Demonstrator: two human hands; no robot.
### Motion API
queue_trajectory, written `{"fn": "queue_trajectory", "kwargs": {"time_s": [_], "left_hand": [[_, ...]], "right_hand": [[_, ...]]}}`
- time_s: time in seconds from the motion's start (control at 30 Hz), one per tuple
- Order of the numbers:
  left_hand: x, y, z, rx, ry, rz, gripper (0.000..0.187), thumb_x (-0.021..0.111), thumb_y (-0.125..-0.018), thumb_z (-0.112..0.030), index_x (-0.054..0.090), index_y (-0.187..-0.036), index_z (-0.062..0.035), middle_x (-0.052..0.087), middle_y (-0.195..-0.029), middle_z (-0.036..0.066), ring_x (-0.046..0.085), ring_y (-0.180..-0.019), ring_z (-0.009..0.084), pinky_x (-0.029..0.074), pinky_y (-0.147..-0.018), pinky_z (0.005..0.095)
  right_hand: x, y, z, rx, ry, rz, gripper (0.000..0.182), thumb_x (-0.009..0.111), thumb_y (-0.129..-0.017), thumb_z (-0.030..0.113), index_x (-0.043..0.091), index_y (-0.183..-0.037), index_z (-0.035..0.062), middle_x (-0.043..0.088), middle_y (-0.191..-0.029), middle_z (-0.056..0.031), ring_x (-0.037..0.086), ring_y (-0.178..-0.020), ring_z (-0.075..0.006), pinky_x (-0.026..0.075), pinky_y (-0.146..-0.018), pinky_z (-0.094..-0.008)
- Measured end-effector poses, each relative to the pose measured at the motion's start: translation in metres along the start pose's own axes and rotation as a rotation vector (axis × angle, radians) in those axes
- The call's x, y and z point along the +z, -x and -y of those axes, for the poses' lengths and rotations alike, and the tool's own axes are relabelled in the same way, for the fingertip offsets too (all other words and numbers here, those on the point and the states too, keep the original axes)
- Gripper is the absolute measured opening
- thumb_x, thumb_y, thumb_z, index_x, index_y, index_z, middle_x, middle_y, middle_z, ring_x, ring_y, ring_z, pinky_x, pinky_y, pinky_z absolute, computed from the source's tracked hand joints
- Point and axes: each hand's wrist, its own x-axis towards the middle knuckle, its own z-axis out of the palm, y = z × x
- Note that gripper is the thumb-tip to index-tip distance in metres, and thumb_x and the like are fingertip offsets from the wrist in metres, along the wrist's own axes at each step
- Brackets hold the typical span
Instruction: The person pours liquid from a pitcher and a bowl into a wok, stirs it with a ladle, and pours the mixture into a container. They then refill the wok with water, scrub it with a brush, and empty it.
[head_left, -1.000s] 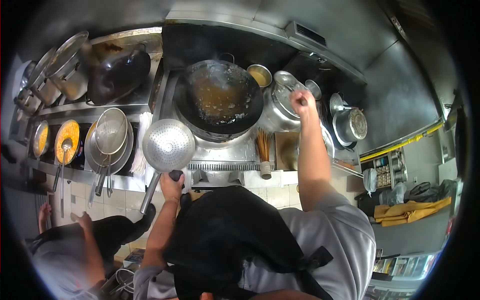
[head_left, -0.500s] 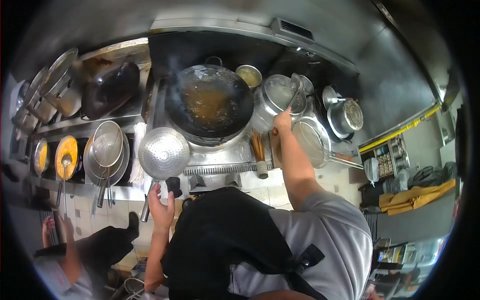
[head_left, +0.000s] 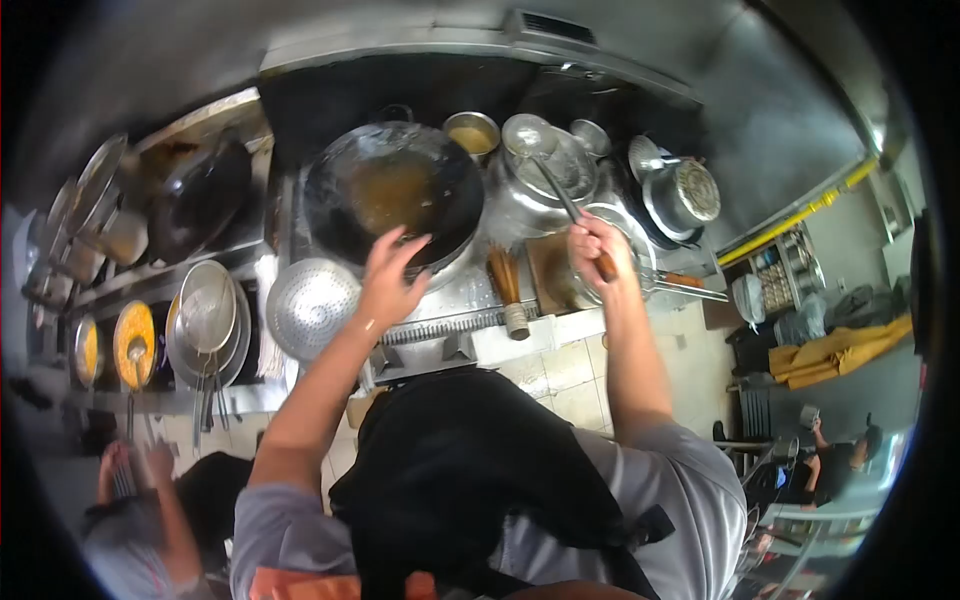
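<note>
My right hand (head_left: pixel 602 250) is closed round the handle of a ladle (head_left: pixel 530 135), whose wooden end shows below the fingers. The ladle's bowl overlaps the back of a metal pot (head_left: pixel 568 170) holding liquid. My left hand (head_left: pixel 392 285) has its fingers spread at the near rim of a large black wok (head_left: pixel 330 200), with nothing in its grasp. Brown liquid lies in the wok. Left of that hand rests a perforated metal skimmer (head_left: pixel 312 308); my forearm passes beside it and its handle is hidden.
A bamboo brush (head_left: pixel 510 300) stands at the stove's front edge. A small pot (head_left: pixel 470 132) sits behind the wok. To the left are wire strainers (head_left: pixel 208 305) and a pan of orange food (head_left: pixel 134 330). Another person's arm (head_left: pixel 170 510) is at lower left; a further person (head_left: pixel 840 465) is at far right.
My left hand has moved up and right, from beside the skimmer handle and a black cloth to the wok's near rim. The ladle's bowl has swung left over the pot.
</note>
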Motion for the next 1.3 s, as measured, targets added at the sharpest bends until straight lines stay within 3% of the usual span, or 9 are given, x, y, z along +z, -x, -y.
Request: {"fn": "queue_trajectory", "kwargs": {"time_s": [0.1,0.17,0.33,0.43,0.47,0.57,0.83,0.97,1.3], "left_hand": [[0.069,-0.055,0.054,-0.062,0.000,-0.029,0.056,0.079,-0.084,-0.019,0.067,-0.139,-0.0131,0.054,-0.145,0.023,0.060,-0.127,0.0402,0.047,-0.112,0.0464],[0.121,-0.093,0.108,-0.633,0.269,0.131,0.058,0.078,-0.084,-0.024,0.066,-0.140,-0.0111,0.055,-0.145,0.023,0.062,-0.125,0.0392,0.052,-0.105,0.0445],[0.163,-0.122,0.178,-1.140,0.351,-0.042,0.028,0.068,-0.086,-0.017,0.072,-0.106,0.0029,0.070,-0.083,0.017,0.065,-0.061,0.0277,0.049,-0.054,0.0414],[0.169,-0.122,0.198,-1.155,0.382,-0.131,0.019,0.064,-0.085,-0.016,0.071,-0.086,0.0016,0.067,-0.077,0.018,0.061,-0.057,0.0255,0.043,-0.048,0.0427],[0.193,-0.109,0.261,-0.848,0.135,0.237,0.026,0.063,-0.086,-0.020,0.074,-0.085,0.0030,0.073,-0.085,0.023,0.069,-0.066,0.0337,0.051,-0.057,0.0469],[0.143,-0.100,0.179,-0.720,-0.146,0.222,0.040,0.061,-0.082,-0.025,0.077,-0.102,0.0058,0.074,-0.110,0.029,0.071,-0.108,0.0443,0.055,-0.096,0.0483],[0.054,0.015,0.081,-0.243,-0.332,0.005,0.019,0.073,-0.073,-0.018,0.078,-0.084,-0.0028,0.070,-0.089,0.018,0.063,-0.100,0.0361,0.051,-0.096,0.0466],[0.035,0.041,0.047,-0.138,-0.257,-0.168,0.022,0.072,-0.078,-0.012,0.075,-0.097,-0.0013,0.064,-0.102,0.020,0.061,-0.106,0.0373,0.049,-0.098,0.0454],[0.026,0.060,0.047,-0.436,0.014,-0.139,0.026,0.074,-0.083,-0.017,0.075,-0.103,-0.0006,0.067,-0.103,0.021,0.068,-0.100,0.0389,0.055,-0.090,0.0465]], "right_hand": [[0.037,0.036,-0.013,0.068,0.123,0.011,0.030,0.050,-0.105,0.002,0.052,-0.135,0.0031,0.053,-0.082,-0.0063,0.047,-0.053,-0.0067,0.039,-0.038,-0.0196],[0.055,0.051,-0.027,0.092,0.138,-0.059,0.037,0.051,-0.104,0.001,0.050,-0.141,0.0052,0.053,-0.084,-0.0086,0.047,-0.053,-0.0063,0.038,-0.036,-0.0189],[0.062,0.055,-0.064,0.269,0.214,0.020,0.057,0.054,-0.099,-0.003,0.042,-0.153,0.0101,0.053,-0.082,-0.0064,0.047,-0.053,-0.0092,0.037,-0.038,-0.0234],[0.065,0.038,-0.093,0.201,0.701,-0.055,0.067,0.056,-0.098,-0.002,0.035,-0.161,0.0106,0.055,-0.078,-0.0054,0.049,-0.053,-0.0107,0.040,-0.041,-0.0269],[0.049,0.023,-0.102,0.142,1.000,-0.011,0.074,0.056,-0.096,0.000,0.031,-0.165,0.0088,0.060,-0.079,-0.0083,0.053,-0.053,-0.0151,0.045,-0.046,-0.0326],[0.002,-0.013,-0.144,-0.152,1.552,-0.060,0.073,0.054,-0.096,0.001,0.031,-0.165,0.0064,0.064,-0.085,-0.0111,0.055,-0.052,-0.0191,0.049,-0.051,-0.0350],[-0.002,-0.085,-0.166,0.512,0.095,-0.053,0.078,0.053,-0.095,0.001,0.028,-0.166,0.0190,0.051,-0.074,-0.0005,0.045,-0.050,-0.0081,0.036,-0.038,-0.0246],[0.011,-0.085,-0.225,0.161,0.778,-0.060,0.068,0.050,-0.098,0.002,0.032,-0.162,0.0173,0.052,-0.073,-0.0013,0.047,-0.049,-0.0092,0.040,-0.039,-0.0256],[-0.008,-0.108,-0.223,0.183,0.520,-0.020,0.062,0.053,-0.094,-0.003,0.037,-0.152,0.0123,0.050,-0.071,-0.0017,0.045,-0.049,-0.0069,0.038,-0.039,-0.0209]]}}
